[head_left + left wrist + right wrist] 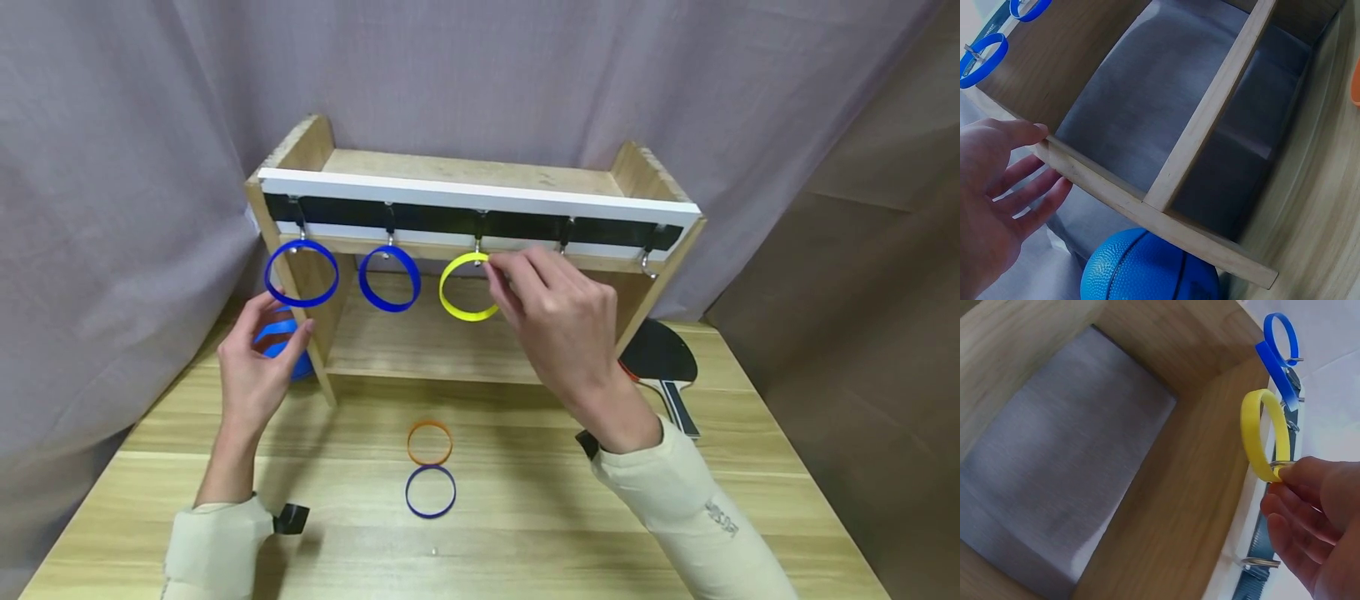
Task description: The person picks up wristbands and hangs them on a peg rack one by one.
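In the head view, my right hand (558, 312) pinches a yellow silicone wristband (468, 316) at the middle hook of a rack; the right wrist view has the metal hook tip (1280, 464) right at the band beside my fingertips. Two blue wristbands hang on the hooks to the left, one at the far left (302, 302) and one next to it (390, 307). My left hand (258, 350) holds the left side board of the wooden shelf (1097, 187), thumb along its front edge and fingers on its outer side.
Two more hooks, including a far right one (648, 265), are on the rack. An orange wristband (409, 450) and a dark blue wristband (431, 517) lie on the table (360, 550). A blue ball (1147, 269) sits left of the shelf, a table tennis paddle (660, 354) right.
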{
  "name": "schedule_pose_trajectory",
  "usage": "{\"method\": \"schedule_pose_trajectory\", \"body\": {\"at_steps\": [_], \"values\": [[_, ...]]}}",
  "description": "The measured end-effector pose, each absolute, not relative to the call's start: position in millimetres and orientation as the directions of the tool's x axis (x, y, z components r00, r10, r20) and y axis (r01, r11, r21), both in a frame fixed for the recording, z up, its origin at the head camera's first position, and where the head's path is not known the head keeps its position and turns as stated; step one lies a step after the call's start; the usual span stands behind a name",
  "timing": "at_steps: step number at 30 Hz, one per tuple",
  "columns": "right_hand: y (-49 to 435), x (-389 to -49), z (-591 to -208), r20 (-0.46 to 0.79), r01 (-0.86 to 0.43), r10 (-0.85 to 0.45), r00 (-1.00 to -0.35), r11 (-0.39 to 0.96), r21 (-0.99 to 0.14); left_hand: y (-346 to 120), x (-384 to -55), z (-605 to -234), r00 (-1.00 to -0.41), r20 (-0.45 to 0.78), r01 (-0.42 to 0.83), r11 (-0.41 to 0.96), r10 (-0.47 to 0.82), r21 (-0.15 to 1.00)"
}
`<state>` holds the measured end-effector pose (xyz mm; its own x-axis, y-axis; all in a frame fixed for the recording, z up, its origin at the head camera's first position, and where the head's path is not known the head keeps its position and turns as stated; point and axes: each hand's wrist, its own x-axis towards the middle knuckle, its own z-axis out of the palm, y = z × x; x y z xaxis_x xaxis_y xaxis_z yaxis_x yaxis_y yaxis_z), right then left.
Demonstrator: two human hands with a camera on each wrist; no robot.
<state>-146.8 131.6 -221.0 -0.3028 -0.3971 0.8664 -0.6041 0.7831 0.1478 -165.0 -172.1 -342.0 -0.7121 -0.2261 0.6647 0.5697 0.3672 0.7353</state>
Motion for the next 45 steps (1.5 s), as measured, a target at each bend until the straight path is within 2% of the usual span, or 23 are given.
{"method": "schedule_pose_trajectory", "body": {"at_steps": [3, 7, 9, 11, 15, 18, 23, 28, 33, 45], "values": [[132.5, -142.0, -221.0, 0.875, -0.605, -0.389, -0.289, 0.782, 0.148, -170.8, -163.5, -341.1, -0.711, 0.666, 0.572, 0.364, -0.228, 0.735], [135.6, -130.0, -223.7, 0.914, -0.639, -0.342, -0.218, 0.758, 0.131, -175.5, -171.2, -350.9, -0.710, 0.664, 0.576, 0.350, -0.234, 0.739], [138.0, -124.0, -228.5, 0.916, -0.673, -0.335, -0.220, 0.732, 0.106, -178.8, -176.6, -357.0, -0.710, 0.664, 0.576, 0.347, -0.236, 0.740], [140.0, -120.2, -236.8, 0.895, -0.713, -0.350, -0.277, 0.700, 0.052, -182.0, -181.3, -362.2, -0.709, 0.665, 0.578, 0.346, -0.237, 0.739], [142.2, -119.8, -267.5, 0.765, -0.734, -0.403, -0.503, 0.667, -0.131, -185.1, -184.9, -365.7, -0.706, 0.669, 0.584, 0.343, -0.233, 0.736], [140.2, -124.3, -299.1, 0.627, -0.686, -0.427, -0.651, 0.684, -0.247, -185.4, -184.7, -365.9, -0.706, 0.668, 0.581, 0.345, -0.236, 0.737], [134.5, -132.9, -352.9, 0.418, -0.573, -0.422, -0.805, 0.735, -0.362, -181.6, -178.9, -360.1, -0.709, 0.662, 0.574, 0.347, -0.242, 0.742], [131.6, -142.3, -396.1, 0.260, -0.493, -0.419, -0.870, 0.758, -0.427, -172.6, -166.4, -344.0, -0.707, 0.665, 0.576, 0.352, -0.238, 0.738], [130.1, -149.5, -417.9, 0.148, -0.441, -0.424, -0.894, 0.768, -0.465, -169.7, -163.0, -338.8, -0.706, 0.668, 0.579, 0.351, -0.238, 0.736], [123.9, -156.0, -433.4, 0.100, -0.414, -0.417, -0.903, 0.784, -0.463, -169.7, -163.1, -339.5, -0.712, 0.663, 0.572, 0.358, -0.231, 0.738]]}}
